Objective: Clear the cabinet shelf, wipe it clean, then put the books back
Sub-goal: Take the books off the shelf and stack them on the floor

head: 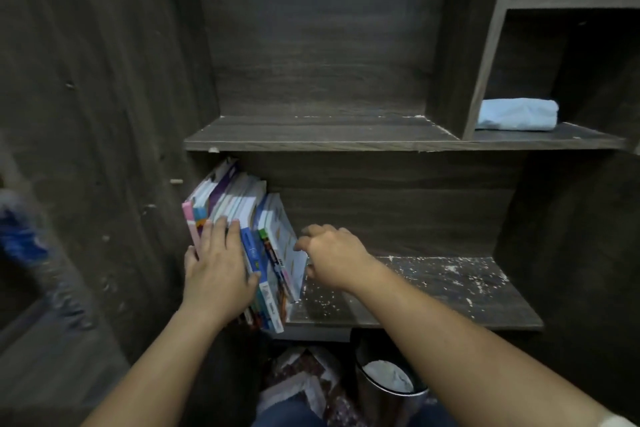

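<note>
Bottom edge: both bare forearms reach in. A bin [391, 381] with something white inside stands on the floor under the shelf.

Left hand [218, 270] lies flat on the book spines, fingers [216, 234] straight and close together, thumb out to the left of the stack.

Right hand [332, 253] is knuckles up with fingers curled, thumb side touching the cover of the rightmost book. Cannot tell if it actually grips the book.

The books [258, 239] stand in a row at the left end of the lower shelf [433, 302], leaning left against the cabinet side wall. The rest of that shelf is speckled with white flecks.

The upper shelf [311, 137] is further back. A folded light-blue cloth [517, 114] lies in its right compartment, well apart from the books.

A blurred blue thing [19, 232] shows at the far left edge; unclear what it is.
</note>
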The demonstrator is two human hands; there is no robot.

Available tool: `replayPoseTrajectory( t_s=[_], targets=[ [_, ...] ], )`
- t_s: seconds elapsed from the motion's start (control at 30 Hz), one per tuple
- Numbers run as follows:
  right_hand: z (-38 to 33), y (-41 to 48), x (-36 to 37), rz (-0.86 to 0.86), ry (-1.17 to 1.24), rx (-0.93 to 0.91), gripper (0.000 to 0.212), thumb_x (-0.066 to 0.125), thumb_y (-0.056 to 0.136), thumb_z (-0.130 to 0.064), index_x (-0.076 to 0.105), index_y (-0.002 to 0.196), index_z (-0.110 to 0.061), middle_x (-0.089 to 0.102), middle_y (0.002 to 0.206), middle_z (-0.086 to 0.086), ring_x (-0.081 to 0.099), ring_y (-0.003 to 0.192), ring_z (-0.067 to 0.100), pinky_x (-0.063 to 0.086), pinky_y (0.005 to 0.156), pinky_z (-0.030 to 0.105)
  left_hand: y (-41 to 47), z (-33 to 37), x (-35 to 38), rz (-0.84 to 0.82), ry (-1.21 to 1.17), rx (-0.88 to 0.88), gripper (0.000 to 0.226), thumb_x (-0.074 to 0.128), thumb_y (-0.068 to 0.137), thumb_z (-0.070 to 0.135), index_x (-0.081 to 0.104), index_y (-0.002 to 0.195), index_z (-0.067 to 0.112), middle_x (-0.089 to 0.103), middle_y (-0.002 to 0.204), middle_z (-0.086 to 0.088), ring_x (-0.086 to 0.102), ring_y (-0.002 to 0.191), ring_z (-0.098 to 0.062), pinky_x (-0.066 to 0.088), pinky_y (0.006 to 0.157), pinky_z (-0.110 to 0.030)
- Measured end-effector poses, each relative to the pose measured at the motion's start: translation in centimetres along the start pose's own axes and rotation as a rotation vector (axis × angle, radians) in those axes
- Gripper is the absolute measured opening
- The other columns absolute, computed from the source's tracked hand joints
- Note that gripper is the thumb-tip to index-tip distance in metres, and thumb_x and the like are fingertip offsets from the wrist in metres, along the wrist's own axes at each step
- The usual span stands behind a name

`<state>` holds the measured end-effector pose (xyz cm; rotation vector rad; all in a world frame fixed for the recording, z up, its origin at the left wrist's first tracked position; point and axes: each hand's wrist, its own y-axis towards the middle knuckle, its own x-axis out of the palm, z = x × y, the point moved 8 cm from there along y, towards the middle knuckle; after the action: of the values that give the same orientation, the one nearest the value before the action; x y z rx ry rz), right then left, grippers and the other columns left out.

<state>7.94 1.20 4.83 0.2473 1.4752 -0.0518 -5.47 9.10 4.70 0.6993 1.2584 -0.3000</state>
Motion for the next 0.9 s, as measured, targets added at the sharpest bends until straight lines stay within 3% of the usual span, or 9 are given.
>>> replayPoseTrajectory(
  t_s=[0.23, 0.37, 0.5, 0.73, 0.9],
  targets=[
    [-1.9, 5.1, 2.2, -0.005, -0.023, -0.074, 0.067, 0.048, 0.094, -0.008, 0.017, 0.153, -0.015, 0.012, 0.161, 0.007, 0.017, 0.146, 0.023, 0.025, 0.114, 0.043, 0.7, -0.7, -0.2, 0.063, 0.039, 0.025, 0.087, 0.064, 0.083, 0.04, 0.017, 0.152, 0.017, 0.02, 0.157, -0.001, 0.016, 0.146, -0.018, 0.024, 0.116, -0.043],
    [-2.3, 7.4, 3.2, 0.04, 0.02, -0.075, 0.078, 0.057, 0.09, -0.01, 0.012, 0.154, -0.019, 0.003, 0.162, 0.006, 0.011, 0.148, 0.024, 0.022, 0.116, 0.042, 0.7, -0.4, -0.1, 0.101, 0.073, 0.022, 0.074, 0.058, 0.084, 0.026, 0.025, 0.15, 0.014, 0.028, 0.155, -0.004, 0.019, 0.146, -0.021, 0.029, 0.113, -0.042],
    [-1.9, 8.7, 4.0, 0.058, -0.023, -0.053, 0.077, 0.055, 0.091, -0.006, 0.014, 0.154, -0.021, -0.004, 0.163, 0.004, 0.004, 0.149, 0.022, 0.016, 0.117, 0.042, 0.7, -0.2, 0.2, 0.107, 0.079, 0.009, 0.072, 0.055, 0.086, 0.022, 0.022, 0.15, 0.015, 0.025, 0.156, -0.004, 0.015, 0.147, -0.022, 0.029, 0.112, -0.04],
    [-1.2, 8.8, 4.0, 0.188, -0.14, -0.146, 0.06, 0.044, 0.094, 0.0, 0.022, 0.149, -0.012, 0.013, 0.161, 0.007, 0.01, 0.149, 0.024, 0.012, 0.12, 0.037, 0.8, 0.1, 0.5, 0.11, 0.14, -0.023, 0.072, 0.059, 0.087, 0.02, 0.022, 0.148, 0.013, 0.027, 0.154, -0.007, 0.017, 0.147, -0.025, 0.038, 0.106, -0.036],
    [0.2, 8.6, 3.8, 0.228, -0.136, -0.123, 0.062, 0.059, 0.082, 0.005, 0.035, 0.137, -0.009, 0.04, 0.146, 0.015, 0.032, 0.14, 0.028, 0.02, 0.118, 0.036, 0.9, 0.2, 0.7, 0.12, 0.154, -0.032, 0.074, 0.061, 0.088, 0.022, 0.019, 0.148, 0.013, 0.024, 0.155, -0.007, 0.016, 0.147, -0.026, 0.037, 0.106, -0.036]
  ],
)
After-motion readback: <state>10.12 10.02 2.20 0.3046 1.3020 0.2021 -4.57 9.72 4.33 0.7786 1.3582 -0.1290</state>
